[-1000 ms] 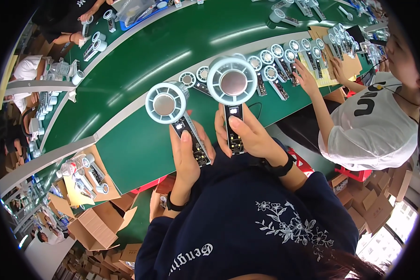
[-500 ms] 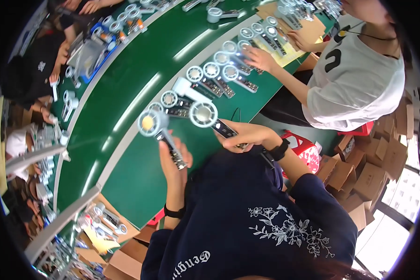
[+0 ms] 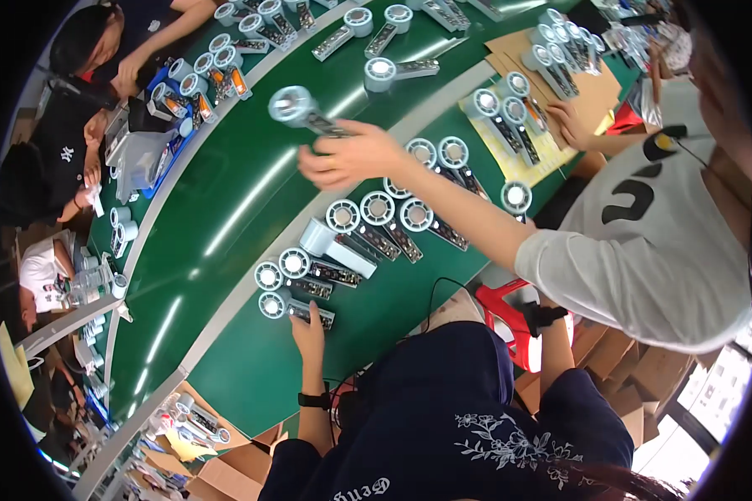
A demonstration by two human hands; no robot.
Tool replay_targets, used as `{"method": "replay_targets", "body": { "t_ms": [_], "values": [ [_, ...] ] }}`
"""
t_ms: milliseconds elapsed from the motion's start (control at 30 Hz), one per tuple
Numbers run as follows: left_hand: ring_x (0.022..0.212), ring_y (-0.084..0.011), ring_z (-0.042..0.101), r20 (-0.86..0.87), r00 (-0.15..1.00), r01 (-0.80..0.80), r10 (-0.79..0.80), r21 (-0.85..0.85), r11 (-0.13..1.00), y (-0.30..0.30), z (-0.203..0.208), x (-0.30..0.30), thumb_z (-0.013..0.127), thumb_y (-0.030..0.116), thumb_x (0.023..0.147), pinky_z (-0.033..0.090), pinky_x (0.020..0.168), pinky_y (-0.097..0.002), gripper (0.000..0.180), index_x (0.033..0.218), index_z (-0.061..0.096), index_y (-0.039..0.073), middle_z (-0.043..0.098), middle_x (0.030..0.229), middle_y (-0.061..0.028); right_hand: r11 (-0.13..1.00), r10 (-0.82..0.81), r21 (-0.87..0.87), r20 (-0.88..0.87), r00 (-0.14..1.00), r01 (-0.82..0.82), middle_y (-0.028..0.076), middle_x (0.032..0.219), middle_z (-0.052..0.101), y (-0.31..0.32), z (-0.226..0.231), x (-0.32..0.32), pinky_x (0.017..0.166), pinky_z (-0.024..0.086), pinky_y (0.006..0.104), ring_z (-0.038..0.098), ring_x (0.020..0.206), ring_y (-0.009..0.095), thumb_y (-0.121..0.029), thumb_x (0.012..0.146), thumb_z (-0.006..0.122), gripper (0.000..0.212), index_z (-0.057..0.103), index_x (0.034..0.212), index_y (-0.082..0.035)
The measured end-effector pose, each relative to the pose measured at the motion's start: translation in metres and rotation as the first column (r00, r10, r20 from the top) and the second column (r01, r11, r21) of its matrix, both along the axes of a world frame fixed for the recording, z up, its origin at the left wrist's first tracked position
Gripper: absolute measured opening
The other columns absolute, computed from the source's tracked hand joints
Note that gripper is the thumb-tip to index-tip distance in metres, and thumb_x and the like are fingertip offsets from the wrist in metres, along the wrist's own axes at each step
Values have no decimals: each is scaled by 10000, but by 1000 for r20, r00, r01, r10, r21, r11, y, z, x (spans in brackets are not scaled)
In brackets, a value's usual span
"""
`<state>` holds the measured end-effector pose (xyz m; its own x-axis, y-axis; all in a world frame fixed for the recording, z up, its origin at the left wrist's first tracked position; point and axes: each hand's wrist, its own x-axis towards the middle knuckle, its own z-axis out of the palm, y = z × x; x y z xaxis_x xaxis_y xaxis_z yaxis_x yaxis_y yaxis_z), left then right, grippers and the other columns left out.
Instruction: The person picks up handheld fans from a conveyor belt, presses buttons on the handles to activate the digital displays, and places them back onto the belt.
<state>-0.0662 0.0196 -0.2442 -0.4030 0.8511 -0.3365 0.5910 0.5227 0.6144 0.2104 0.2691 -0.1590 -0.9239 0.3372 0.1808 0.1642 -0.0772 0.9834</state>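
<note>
Your right hand hidden behind a white cloth sleeve [image 3: 560, 271], grip untellable, left hand [image 3: 309, 336] outstretched, grasping a pale-blue round-headed plastic device [image 3: 271, 305]

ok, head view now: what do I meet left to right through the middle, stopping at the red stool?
Clear bottle → pale-blue fan unit, left hand at its handle → thin black cable → red stool
</note>
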Motion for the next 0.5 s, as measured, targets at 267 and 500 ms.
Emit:
{"method": "replay_targets", "body": {
  "t_ms": [267,500],
  "values": [
    [838,-210,636,456,876,398,-155,-505,766,5,109,-26,551,290,920,481,753,-308,366,1111,500,-18,632,929,-172,492,64,-794,-376,924,-357,101,1210,382,64,-94,-114,1002,267,400,355,1180,215,-215,764,644,480,396,1139,-47],
    [861,-172,616,59,906,417,-420,-308,855,122,229,-5,514,221,936,461,782,-296,308,1163,504,13,639,905,-99,865,19,-488,-204,979,-118,125,1229,380,34,-37,-68,1024,260,385,321,1226,243,-180,762,631,524,371,1191,-29]
  ]
}}
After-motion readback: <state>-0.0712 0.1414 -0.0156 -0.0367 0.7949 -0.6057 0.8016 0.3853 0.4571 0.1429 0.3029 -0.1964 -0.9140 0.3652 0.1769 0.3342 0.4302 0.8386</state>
